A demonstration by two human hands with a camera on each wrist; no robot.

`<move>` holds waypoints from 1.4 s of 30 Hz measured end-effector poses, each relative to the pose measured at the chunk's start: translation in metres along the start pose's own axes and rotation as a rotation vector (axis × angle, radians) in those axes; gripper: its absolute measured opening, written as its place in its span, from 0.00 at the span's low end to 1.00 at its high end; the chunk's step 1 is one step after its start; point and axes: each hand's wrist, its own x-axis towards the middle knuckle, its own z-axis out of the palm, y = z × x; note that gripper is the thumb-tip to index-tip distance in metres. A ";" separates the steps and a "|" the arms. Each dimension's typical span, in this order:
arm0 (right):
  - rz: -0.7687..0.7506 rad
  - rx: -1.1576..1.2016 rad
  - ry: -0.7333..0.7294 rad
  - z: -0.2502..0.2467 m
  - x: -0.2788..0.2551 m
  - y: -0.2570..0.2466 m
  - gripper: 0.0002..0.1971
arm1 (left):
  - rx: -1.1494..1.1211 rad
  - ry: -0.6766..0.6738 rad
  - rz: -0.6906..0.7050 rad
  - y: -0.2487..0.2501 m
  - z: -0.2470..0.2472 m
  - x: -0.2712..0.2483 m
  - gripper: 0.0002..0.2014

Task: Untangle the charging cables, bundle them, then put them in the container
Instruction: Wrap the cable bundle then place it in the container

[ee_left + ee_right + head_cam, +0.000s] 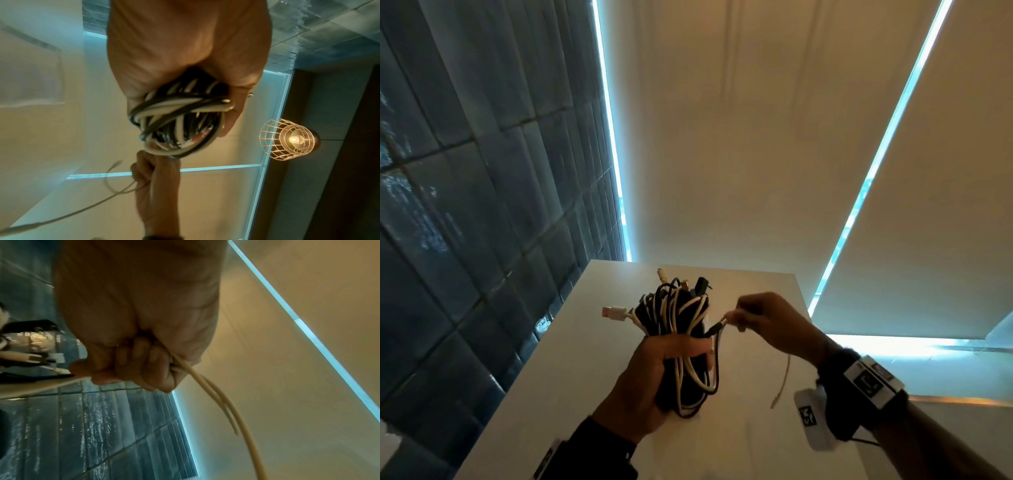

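Cables, black and white, coiled into a thick upright bundle (677,337) and clamped in the left hand (654,377), fingers and thumb wrapped round the lower half of the coil. Held above a plain white tabletop (544,394), clear of its surface. Loops spilling out below the fist; plugs bristling at the top, among them a flat white USB connector (614,312) jutting to the left and a yellow-tipped plug (663,275) at the crest. Seen from the left wrist as a knot of dark and pale strands (180,118) packed between palm (185,48) and curled fingers.

Just right of the bundle, the right hand (767,322), fingers closed in a pinch on a thin cream-coloured cord (781,382) beside a small black barrel plug (717,328) that trails from the coil. Cord dangling loose beneath the right wrist, its free end hanging above the tabletop. From the right wrist, two pale strands (216,395) running out of the closed fist (139,331) and curving downward. Whether the cord is joined to the bundle: cannot tell. Hands close together but not touching in the head view.

Black wrist straps carrying white marker-printed blocks (866,382) on both forearms. Behind, beige roller blinds (722,137) edged with strips of blue daylight, and a dark glossy tiled wall (465,171) to the left. Wire-cage pendant lamp (287,139), bulb lit, visible from the left wrist.
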 end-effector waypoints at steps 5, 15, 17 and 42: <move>-0.193 -0.020 0.018 -0.008 0.004 -0.037 0.10 | 0.032 0.147 0.138 -0.012 0.005 0.006 0.33; -0.222 0.094 0.126 -0.013 0.007 -0.067 0.13 | -0.085 -0.045 -0.025 -0.016 0.001 -0.003 0.34; -0.198 0.096 0.099 -0.014 0.006 -0.070 0.13 | -0.141 -0.047 -0.046 -0.014 0.004 -0.004 0.24; 0.083 0.532 0.401 0.024 -0.052 -0.050 0.10 | -0.227 0.112 0.184 -0.011 -0.020 0.016 0.01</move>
